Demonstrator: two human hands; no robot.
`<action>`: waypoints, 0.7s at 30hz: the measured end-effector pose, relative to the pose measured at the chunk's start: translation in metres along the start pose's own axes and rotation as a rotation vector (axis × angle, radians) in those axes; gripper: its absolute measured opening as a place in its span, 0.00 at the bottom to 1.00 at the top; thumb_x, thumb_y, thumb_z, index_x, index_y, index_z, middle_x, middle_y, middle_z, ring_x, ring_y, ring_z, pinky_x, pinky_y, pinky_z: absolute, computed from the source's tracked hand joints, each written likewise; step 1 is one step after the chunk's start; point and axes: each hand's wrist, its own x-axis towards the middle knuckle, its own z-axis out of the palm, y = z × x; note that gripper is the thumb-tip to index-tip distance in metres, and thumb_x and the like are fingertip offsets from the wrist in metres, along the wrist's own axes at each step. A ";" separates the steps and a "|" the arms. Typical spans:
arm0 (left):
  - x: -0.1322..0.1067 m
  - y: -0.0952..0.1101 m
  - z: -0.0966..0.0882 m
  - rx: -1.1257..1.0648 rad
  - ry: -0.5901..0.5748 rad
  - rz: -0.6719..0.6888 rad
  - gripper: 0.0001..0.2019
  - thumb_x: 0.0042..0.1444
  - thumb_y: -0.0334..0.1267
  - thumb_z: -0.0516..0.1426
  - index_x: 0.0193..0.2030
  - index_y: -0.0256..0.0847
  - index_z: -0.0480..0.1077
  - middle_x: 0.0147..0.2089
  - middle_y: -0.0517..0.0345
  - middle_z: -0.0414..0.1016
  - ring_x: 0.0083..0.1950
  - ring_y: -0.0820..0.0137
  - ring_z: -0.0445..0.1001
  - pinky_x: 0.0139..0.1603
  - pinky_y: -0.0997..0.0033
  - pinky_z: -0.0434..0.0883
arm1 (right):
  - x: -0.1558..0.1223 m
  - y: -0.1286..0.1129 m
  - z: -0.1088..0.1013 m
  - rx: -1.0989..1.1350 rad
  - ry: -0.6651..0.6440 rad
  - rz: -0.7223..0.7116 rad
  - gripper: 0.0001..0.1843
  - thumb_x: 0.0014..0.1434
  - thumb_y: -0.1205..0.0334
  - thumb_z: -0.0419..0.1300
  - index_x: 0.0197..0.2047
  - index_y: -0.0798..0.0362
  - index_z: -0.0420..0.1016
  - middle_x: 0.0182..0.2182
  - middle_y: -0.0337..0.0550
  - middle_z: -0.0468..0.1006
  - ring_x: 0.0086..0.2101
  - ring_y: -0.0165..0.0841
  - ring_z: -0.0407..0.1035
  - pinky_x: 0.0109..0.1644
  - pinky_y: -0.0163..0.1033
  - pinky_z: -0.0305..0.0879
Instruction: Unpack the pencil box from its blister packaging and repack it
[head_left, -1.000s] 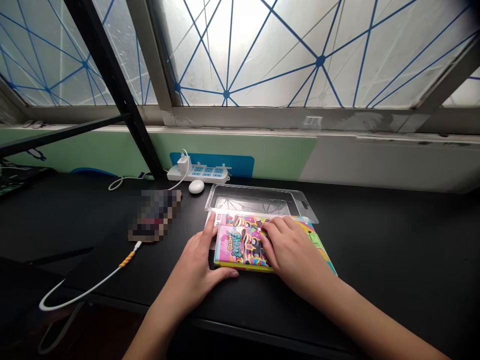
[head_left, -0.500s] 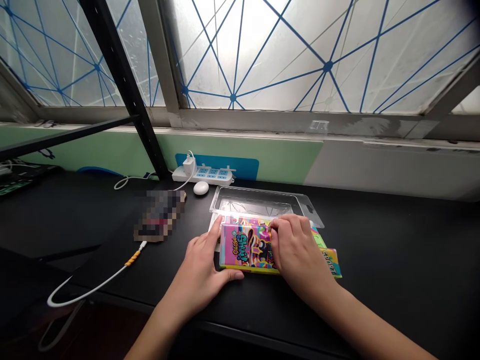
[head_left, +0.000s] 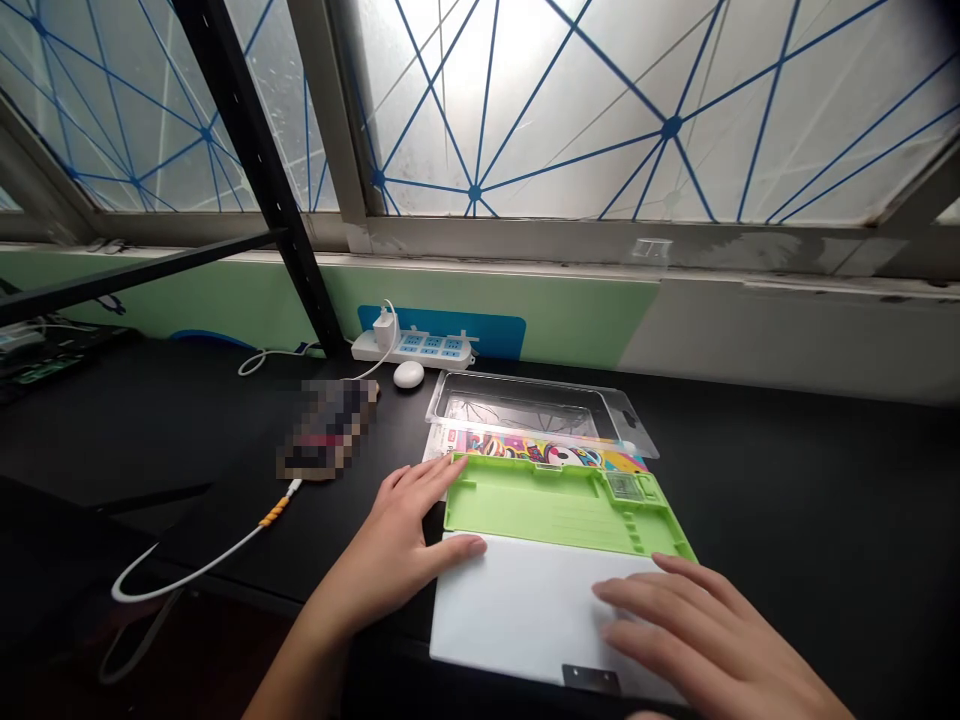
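A flat case lies open on the black desk [head_left: 787, 480]: a green compartment tray [head_left: 562, 505] at the back and a white lid panel [head_left: 525, 610] folded toward me. My left hand [head_left: 397, 545] rests open against the case's left edge, thumb at the hinge line. Fingers spread, my right hand [head_left: 697, 640] lies flat on the white panel's right part. A colourful printed card [head_left: 547, 447] shows behind the green tray.
A clear plastic blister shell [head_left: 525, 405] lies behind the card. Further back are a white power strip [head_left: 416, 348] with a charger, a small white oval object [head_left: 409, 374], a blurred item [head_left: 326, 430] and a white cable [head_left: 195, 565]. A black shelf post [head_left: 255, 170] rises left.
The closed colourful case has been swung open toward me, showing the green tray and white inner lid. My right hand moved from the case top down onto the white panel.
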 end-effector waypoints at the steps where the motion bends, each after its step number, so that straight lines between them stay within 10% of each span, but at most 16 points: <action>1: 0.000 0.001 0.001 0.017 0.001 0.010 0.40 0.61 0.60 0.60 0.77 0.58 0.54 0.79 0.57 0.51 0.80 0.49 0.45 0.77 0.37 0.49 | -0.014 0.011 0.001 0.007 -0.023 0.062 0.28 0.60 0.39 0.67 0.58 0.43 0.75 0.57 0.43 0.81 0.54 0.45 0.76 0.63 0.47 0.66; 7: -0.001 0.000 0.006 -0.008 0.064 0.019 0.31 0.71 0.57 0.48 0.77 0.55 0.54 0.78 0.57 0.55 0.79 0.53 0.51 0.77 0.40 0.49 | -0.083 0.069 0.024 0.124 -0.103 0.582 0.52 0.56 0.40 0.67 0.78 0.38 0.49 0.74 0.48 0.59 0.68 0.61 0.59 0.63 0.62 0.70; 21: -0.001 -0.008 0.011 -0.187 0.146 0.074 0.36 0.71 0.62 0.41 0.80 0.50 0.45 0.77 0.50 0.57 0.78 0.50 0.54 0.75 0.42 0.58 | -0.044 0.057 0.015 0.297 0.055 0.803 0.36 0.64 0.41 0.62 0.70 0.47 0.67 0.62 0.50 0.77 0.56 0.50 0.76 0.57 0.52 0.77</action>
